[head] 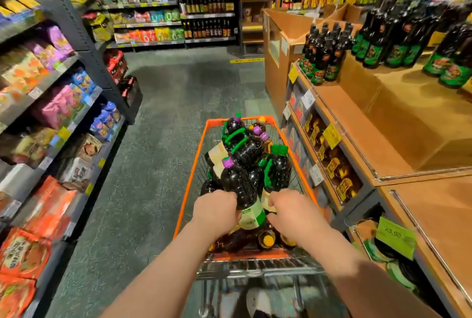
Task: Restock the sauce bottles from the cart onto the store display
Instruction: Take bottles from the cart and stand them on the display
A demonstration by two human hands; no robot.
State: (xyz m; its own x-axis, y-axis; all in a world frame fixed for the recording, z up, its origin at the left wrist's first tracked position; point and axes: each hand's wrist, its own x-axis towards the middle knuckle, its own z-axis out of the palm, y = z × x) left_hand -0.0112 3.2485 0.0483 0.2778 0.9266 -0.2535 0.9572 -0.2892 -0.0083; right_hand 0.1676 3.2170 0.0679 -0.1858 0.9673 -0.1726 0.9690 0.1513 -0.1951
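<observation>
Two long runs of shelving frame me: snack shelves point(51, 118) from 7 to 10 o'clock, packed with bright bags, and at 2 to 4 o'clock the store display point(398, 123), a stepped stand of brown cardboard tiers. On its upper tiers, at 1 and 2 o'clock, dark green-labelled bottles point(324, 54) stand upright in clusters, and its lower shelves hold more dark bottles behind yellow price tags point(331, 136). Straight ahead at 12 o'clock, just beside the display's lower shelves, is the orange-rimmed cart point(190, 179). Sauce bottles point(251, 154) are heaped in it, dark, with purple, green and yellow caps, some lying down and some tilted. At the near end my left hand point(216, 211) and my right hand point(293, 211) both reach into the basket with fingers curled down among the bottles. Between them leans a purple-capped bottle point(238, 185) with a pale green label; my left fingers touch its side. Whether either hand truly grips anything I cannot tell, since my fingertips are hidden.
</observation>
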